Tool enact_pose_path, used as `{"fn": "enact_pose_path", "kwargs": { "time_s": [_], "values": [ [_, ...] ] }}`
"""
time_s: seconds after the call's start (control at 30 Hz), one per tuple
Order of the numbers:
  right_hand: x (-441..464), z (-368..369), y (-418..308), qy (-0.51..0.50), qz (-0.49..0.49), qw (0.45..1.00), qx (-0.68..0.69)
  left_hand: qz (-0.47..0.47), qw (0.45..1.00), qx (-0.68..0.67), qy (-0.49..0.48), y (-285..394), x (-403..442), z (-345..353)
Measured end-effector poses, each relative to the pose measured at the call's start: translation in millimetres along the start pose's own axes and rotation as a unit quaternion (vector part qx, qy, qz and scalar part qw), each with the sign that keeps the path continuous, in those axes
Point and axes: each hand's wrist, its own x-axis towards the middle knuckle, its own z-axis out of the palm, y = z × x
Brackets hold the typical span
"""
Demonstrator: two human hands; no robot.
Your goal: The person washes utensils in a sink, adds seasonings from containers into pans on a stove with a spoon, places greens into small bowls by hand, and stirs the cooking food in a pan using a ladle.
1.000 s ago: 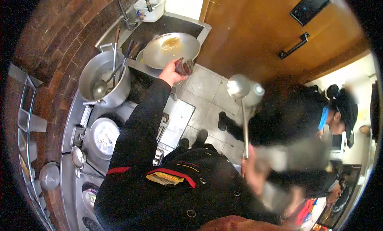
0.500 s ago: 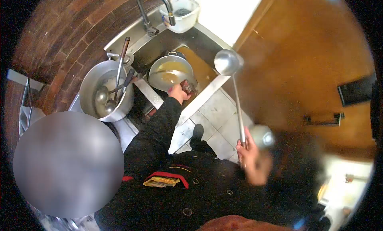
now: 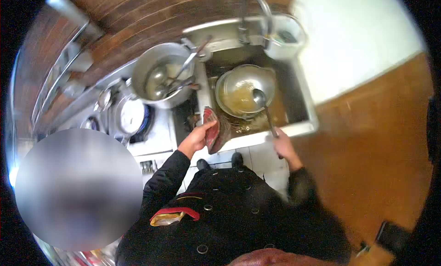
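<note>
My left hand (image 3: 196, 138) grips a dark red, folded cloth (image 3: 212, 130) by its edge, just off the near left corner of the metal sink (image 3: 303, 127). In the sink sits a metal pot (image 3: 265, 77), tilted, with yellowish liquid in and around it. My right hand (image 3: 285, 144) is closed round the handle of a ladle (image 3: 259, 98). The ladle's bowl is over the pot; whether it touches the liquid is unclear.
Left of the sink stands a large pot (image 3: 138, 78) with several ladles in it. Farther left is a stove with a lit burner or bright pan (image 3: 132, 116). A curved faucet (image 3: 266, 16) and a white tub (image 3: 287, 39) are at the back. A person's blurred head is at lower left.
My right hand has brought the ladle from the right side to over the pot. My left hand has drawn back from the pot with the cloth. The view has turned left.
</note>
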Motion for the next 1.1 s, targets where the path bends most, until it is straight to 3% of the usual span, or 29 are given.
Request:
{"fn": "enact_pose_path", "kwargs": {
  "time_s": [0.03,0.07,0.1,0.2,0.27,0.4,0.47,0.5,0.57,0.63,0.7,0.73,0.77,0.9,1.03,1.1],
  "values": [
    [15,4,-15,-0.003,-0.021,0.999,-0.032,0.024,0.999,0.011,0.019,-4,-19,-15],
    [71,19,34,-0.043,0.007,0.993,0.114,0.050,0.998,0.003,0.039,-8,-40,-25],
    [88,18,27,-0.107,0.027,0.981,0.162,0.073,0.995,0.000,0.067,-14,-60,-37],
    [134,34,16,-0.113,0.041,0.983,0.138,0.151,0.981,-0.039,0.119,-45,-111,-76],
    [181,30,38,-0.233,0.027,0.967,0.098,0.177,0.967,-0.047,0.176,-65,-145,-102],
    [252,37,84,-0.344,0.032,0.938,0.008,0.248,0.922,-0.107,0.276,-106,-210,-131],
    [221,61,38,-0.199,-0.130,0.954,-0.184,0.275,0.904,-0.137,0.298,-128,-233,-152],
    [193,77,3,-0.100,-0.222,0.928,-0.281,0.292,0.893,-0.149,0.308,-142,-238,-168],
    [154,116,-45,-0.039,-0.354,0.874,-0.331,0.317,0.882,-0.138,0.321,-157,-258,-180],
    [135,164,-76,-0.091,-0.434,0.830,-0.338,0.343,0.864,-0.132,0.344,-170,-276,-190],
    [72,214,-128,-0.293,-0.351,0.843,-0.284,0.261,0.851,-0.008,0.455,-181,-295,-199],
    [46,243,-142,-0.359,-0.358,0.823,-0.256,0.208,0.842,0.133,0.480,-197,-299,-228],
    [26,270,-149,-0.422,-0.358,0.800,-0.230,0.205,0.806,0.172,0.528,-216,-295,-250],
    [-51,376,-172,-0.535,-0.371,0.693,-0.310,0.143,0.801,0.121,0.569,-228,-334,-285],
    [-113,462,-182,-0.604,-0.324,0.617,-0.387,0.198,0.812,0.024,0.549,-249,-384,-328],
    [-134,505,-188,-0.638,-0.295,0.575,-0.418,0.226,0.791,-0.001,0.568,-265,-407,-356]
  ]
}}
